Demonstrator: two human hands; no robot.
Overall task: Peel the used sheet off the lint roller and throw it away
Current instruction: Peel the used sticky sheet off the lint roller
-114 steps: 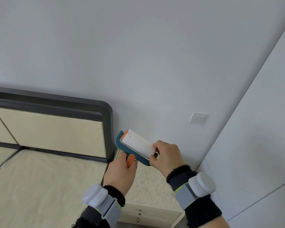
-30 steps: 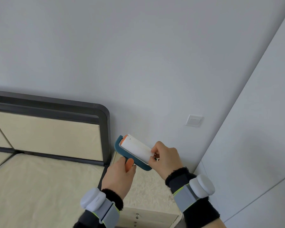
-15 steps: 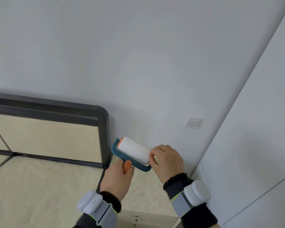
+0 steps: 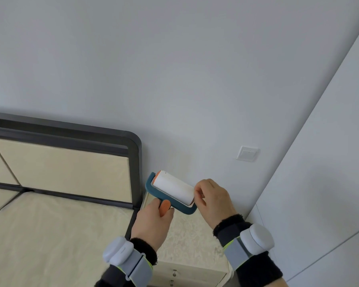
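Fingers [image 4: 197, 190] of right hand [image 4: 215, 200] pinched together at the right end of the lint roller [image 4: 173, 188], thumb and forefinger on the edge of the used sheet [image 4: 174, 186]; hard to tell whether a corner is lifted yet. Left hand [image 4: 153, 221] wrapped tight round the orange handle [image 4: 164, 208], thumb side up, wrist angled up and to the right.

Head view only. Roller held in the air above the bedside cabinet [image 4: 187, 239], just right of the headboard [image 4: 71, 160] and close before the wall [image 4: 174, 79]. Long axis slanted, upper-left end with orange cap toward the headboard corner, lower-right end toward the right hand. Teal frame [image 4: 170, 204] beneath the white roll, handle pointing down toward the wearer.

Both wrists in black cuffs with grey strapped devices, forearms rising from the bottom edge. Light switch [image 4: 248, 153] on the wall up and right, well apart. Bed [image 4: 50, 235] lower left, pale panel [image 4: 319, 183] closing the right side; open air above the hands.
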